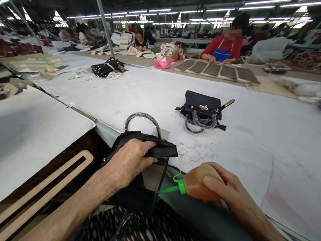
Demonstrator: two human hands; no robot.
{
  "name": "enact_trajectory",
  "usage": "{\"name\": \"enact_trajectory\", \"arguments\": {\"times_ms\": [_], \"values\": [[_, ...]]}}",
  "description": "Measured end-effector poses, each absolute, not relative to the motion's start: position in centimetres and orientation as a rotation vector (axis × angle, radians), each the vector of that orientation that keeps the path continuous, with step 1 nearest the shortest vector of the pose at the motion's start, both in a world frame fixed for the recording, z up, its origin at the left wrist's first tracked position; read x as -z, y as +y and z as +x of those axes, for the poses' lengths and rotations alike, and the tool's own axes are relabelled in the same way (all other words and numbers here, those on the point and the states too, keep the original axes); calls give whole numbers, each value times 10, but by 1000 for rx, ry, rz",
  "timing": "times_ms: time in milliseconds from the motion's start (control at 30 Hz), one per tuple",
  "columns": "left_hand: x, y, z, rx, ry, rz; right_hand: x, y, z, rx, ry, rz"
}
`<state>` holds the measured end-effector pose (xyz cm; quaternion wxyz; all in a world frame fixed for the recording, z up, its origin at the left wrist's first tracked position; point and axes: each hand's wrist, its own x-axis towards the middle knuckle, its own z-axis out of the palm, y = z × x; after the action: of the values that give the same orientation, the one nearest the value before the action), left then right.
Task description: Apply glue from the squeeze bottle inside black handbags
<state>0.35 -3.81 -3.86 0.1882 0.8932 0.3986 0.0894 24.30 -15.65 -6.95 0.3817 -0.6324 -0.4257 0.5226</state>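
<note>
My left hand (pixel 129 161) is closed on a black bag piece (pixel 163 149) at the table's near edge, with its round plastic-wrapped handle (pixel 141 118) lying just behind. My right hand (pixel 226 190) grips a tan glue bottle (pixel 196 183). The bottle's green nozzle (pixel 167 189) points left toward the black piece. A finished small black handbag (pixel 203 107) with a gold clasp and wrapped handles rests on the white table cover (pixel 265 144), farther out and apart from both hands.
A wooden frame (pixel 42 188) lies low at left. Another black bag (pixel 107 68) and a pink bowl (pixel 162 62) sit farther back. A person in red with a blue apron (pixel 223 48) works over grey panels (pixel 215 69) across the table. Other workers sit beyond.
</note>
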Motion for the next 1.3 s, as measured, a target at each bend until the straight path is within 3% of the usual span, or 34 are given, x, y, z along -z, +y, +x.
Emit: {"name": "enact_trajectory", "arguments": {"times_ms": [1300], "values": [[41,-35,3,-306,1107,2516,67,-175,239,-1383,-980,-1570]]}}
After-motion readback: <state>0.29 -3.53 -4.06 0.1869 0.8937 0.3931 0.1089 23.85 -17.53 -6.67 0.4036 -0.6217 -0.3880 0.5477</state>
